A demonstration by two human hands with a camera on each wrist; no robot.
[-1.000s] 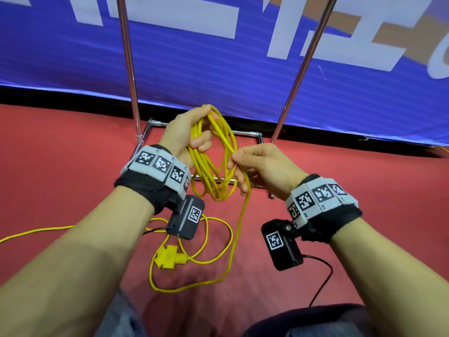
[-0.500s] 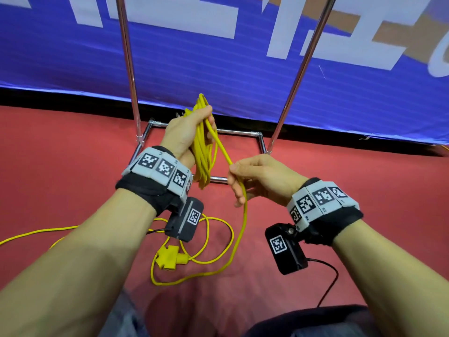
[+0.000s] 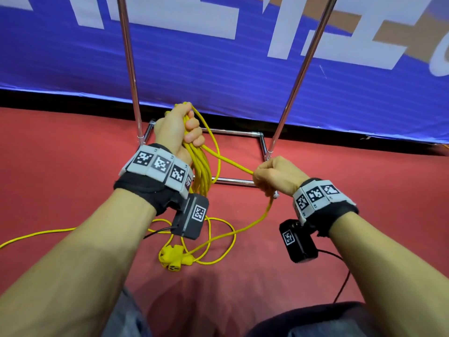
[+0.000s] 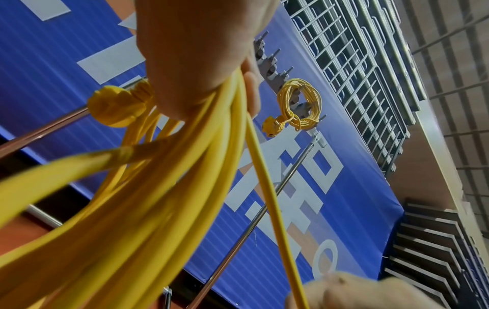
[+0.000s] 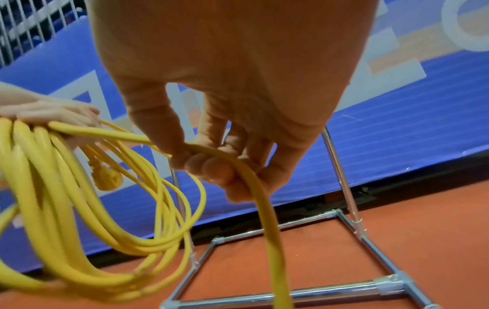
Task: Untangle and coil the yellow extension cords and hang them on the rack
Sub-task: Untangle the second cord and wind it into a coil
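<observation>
My left hand (image 3: 181,132) grips the top of a bundle of yellow cord loops (image 3: 200,171) that hangs down past my wrist; its round yellow plug (image 4: 116,106) sticks out beside the palm. One strand runs rightward from the bundle to my right hand (image 3: 274,175), whose fingers (image 5: 211,167) curl round the cord (image 5: 254,184). Below that hand the cord drops to the red floor and loops to a yellow socket block (image 3: 172,257). Another coiled yellow cord (image 4: 300,104) hangs on a hook of the rack's top bar.
The chrome rack has two upright poles (image 3: 130,64) (image 3: 303,69) and a rectangular base frame (image 3: 233,182) on the red floor, right under my hands. A blue banner (image 3: 218,57) stands behind it. A loose yellow strand (image 3: 31,235) trails off to the left.
My right hand has moved right and down, pulling the strand taut away from the bundle. My left hand has closed tighter on the loops, which now hang narrower.
</observation>
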